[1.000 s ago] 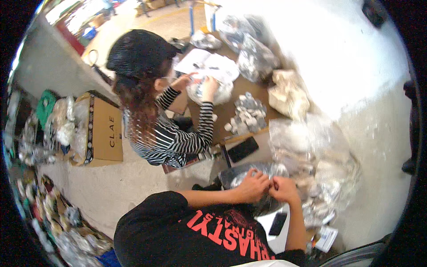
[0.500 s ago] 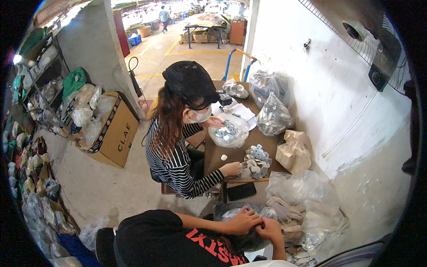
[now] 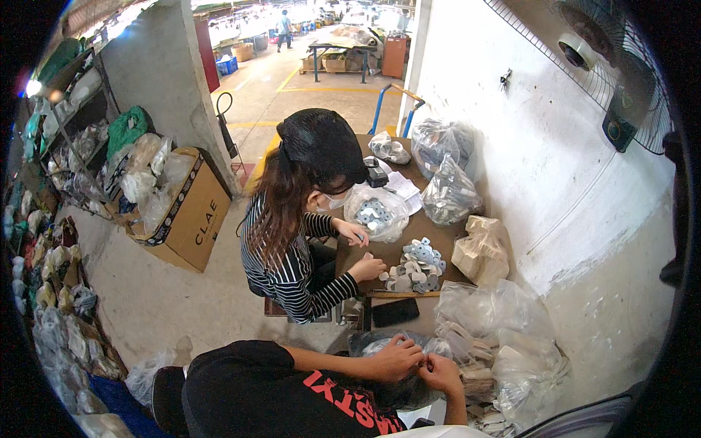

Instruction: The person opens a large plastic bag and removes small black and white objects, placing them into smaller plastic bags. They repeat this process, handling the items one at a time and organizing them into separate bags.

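Close together at the lower middle, my left hand (image 3: 398, 359) and my right hand (image 3: 442, 374) are both closed, fingertips nearly meeting. They pinch the dark, see-through plastic bag (image 3: 412, 398) that lies under them; the exact part between the fingers is too small to make out. Ahead of me, a co-worker in a striped top sits at a brown table (image 3: 354, 252). The co-worker's hands are over its near left part, beside a pile of grey and whitish flat pieces (image 3: 418, 266). An opened clear bag (image 3: 376, 212) of similar pieces lies farther back.
Filled clear bags (image 3: 453, 193) and a wrapped beige bundle (image 3: 482, 250) line the table's right side. Big clear bags (image 3: 504, 321) crowd my right. A black phone-like slab (image 3: 395, 312) lies before the table. Left stands a cardboard box (image 3: 191, 232); a fan (image 3: 621, 95) hangs upper right.
The co-worker's left hand has come away from the opened bag toward the other hand, which has moved left off the pile. My hands stay nearly in place.
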`<move>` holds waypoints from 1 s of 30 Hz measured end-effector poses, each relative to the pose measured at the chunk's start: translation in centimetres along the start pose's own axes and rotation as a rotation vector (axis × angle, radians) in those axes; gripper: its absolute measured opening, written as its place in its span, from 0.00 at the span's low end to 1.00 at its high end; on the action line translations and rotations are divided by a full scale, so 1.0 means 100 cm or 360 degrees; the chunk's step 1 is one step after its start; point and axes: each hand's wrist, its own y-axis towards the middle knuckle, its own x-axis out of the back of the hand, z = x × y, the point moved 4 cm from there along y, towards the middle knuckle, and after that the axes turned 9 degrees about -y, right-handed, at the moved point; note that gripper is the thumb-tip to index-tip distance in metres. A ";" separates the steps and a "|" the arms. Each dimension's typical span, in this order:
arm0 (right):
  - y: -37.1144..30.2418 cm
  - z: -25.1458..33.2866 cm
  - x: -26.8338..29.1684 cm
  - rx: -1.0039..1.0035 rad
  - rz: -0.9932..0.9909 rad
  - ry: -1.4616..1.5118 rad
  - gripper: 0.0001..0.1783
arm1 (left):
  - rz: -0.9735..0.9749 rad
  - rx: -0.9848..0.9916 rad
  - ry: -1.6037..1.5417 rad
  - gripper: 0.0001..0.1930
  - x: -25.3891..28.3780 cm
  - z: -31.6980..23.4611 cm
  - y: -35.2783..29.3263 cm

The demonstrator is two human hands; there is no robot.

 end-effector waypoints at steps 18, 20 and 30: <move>-0.007 0.010 -0.011 -0.0031 -0.0222 -0.0052 0.19 | 0.0298 -0.0097 -0.0269 0.26 -0.017 0.032 -0.001; -0.009 0.007 -0.009 -0.0080 -0.0212 0.0044 0.18 | 0.0184 -0.0135 -0.0191 0.21 -0.010 0.022 0.000; -0.009 0.015 -0.007 0.0017 -0.0177 -0.0028 0.16 | 0.0455 -0.0200 -0.0311 0.26 -0.009 0.036 0.002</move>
